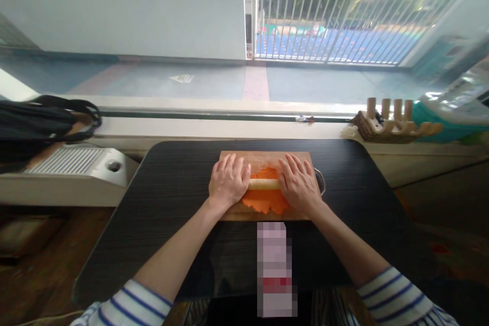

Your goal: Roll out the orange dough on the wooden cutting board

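A pale wooden rolling pin (264,184) lies across a flat orange sheet of dough (267,200) on a wooden board (263,158). My left hand (228,179) rests palm down on the pin's left end, fingers stretched forward. My right hand (300,182) lies the same way on the pin's right end. Both ends of the pin are hidden under my palms. The orange sheet spreads on both sides of the pin between my hands.
The board sits on a dark table (171,193). A black bag (38,122) and a white ridged appliance (76,163) stand at the left. A wooden rack (389,125) sits on the window ledge at the right. A blurred patch lies near the table's front edge.
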Demonstrator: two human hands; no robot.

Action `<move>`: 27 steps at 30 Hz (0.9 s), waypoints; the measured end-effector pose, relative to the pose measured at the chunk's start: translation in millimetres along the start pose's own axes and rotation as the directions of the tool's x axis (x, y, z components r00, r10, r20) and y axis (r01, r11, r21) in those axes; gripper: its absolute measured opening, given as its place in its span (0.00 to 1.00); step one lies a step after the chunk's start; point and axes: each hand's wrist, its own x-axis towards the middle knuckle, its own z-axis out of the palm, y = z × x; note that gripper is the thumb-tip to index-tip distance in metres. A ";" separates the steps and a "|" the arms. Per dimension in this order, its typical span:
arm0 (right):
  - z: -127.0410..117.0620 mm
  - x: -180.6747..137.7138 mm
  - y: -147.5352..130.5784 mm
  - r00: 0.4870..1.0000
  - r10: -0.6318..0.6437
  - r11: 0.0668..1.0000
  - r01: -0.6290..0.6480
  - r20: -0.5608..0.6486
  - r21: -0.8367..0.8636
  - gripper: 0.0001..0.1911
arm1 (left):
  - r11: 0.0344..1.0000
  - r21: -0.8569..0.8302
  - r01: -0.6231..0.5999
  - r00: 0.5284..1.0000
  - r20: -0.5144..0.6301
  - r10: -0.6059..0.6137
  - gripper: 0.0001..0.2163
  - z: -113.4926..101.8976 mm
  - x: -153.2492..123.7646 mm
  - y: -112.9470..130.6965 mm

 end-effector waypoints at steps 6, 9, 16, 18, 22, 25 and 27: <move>-4.3 -11.1 -3.3 0.999 -0.027 1.000 0.027 -0.032 0.000 0.22 | 1.000 -0.016 -0.019 1.000 0.002 0.019 0.20 -1.2 -8.6 1.4; -3.4 -2.3 -1.0 1.000 -0.017 1.000 0.017 -0.013 0.001 0.22 | 1.000 -0.009 0.008 1.000 0.024 -0.008 0.21 -0.2 -0.5 0.7; 1.5 25.0 6.0 0.998 0.013 1.000 -0.014 0.058 0.017 0.23 | 0.999 -0.016 0.042 0.999 0.034 -0.042 0.22 4.6 24.0 -2.8; 3.5 33.8 8.3 0.996 0.031 0.999 -0.033 0.088 0.021 0.24 | 0.999 -0.025 0.047 0.999 0.029 -0.046 0.22 7.7 32.3 -4.6; 6.8 53.4 13.5 0.980 0.071 0.997 -0.077 0.186 0.029 0.25 | 0.997 -0.044 0.057 0.998 0.041 -0.055 0.22 13.1 49.3 -8.4; 7.9 67.4 16.8 0.972 0.072 0.996 -0.084 0.224 0.043 0.26 | 0.997 -0.045 0.063 0.997 0.047 -0.061 0.20 14.7 59.8 -10.4; 7.8 75.7 17.8 0.971 0.081 0.994 -0.095 0.223 0.051 0.26 | 0.997 -0.042 0.072 0.997 0.038 -0.070 0.19 14.8 65.6 -11.3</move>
